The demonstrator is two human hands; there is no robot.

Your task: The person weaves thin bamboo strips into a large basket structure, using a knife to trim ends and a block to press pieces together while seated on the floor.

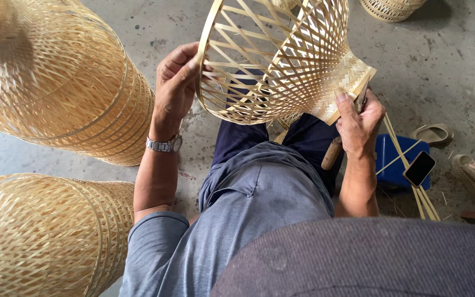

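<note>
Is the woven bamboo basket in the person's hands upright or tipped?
Tipped on its side: the woven bamboo basket has its open rim facing the left hand, its tightly woven base by the right hand.

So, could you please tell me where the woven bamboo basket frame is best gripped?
Probably by the round rim hoop, from the left, as the left hand does: the woven bamboo basket frame lies tilted, and the hoop is its stiffest open edge. The right hand steadies the tightly woven base.

Open-weave bamboo basket [281,60], tilted, above lap.
</note>
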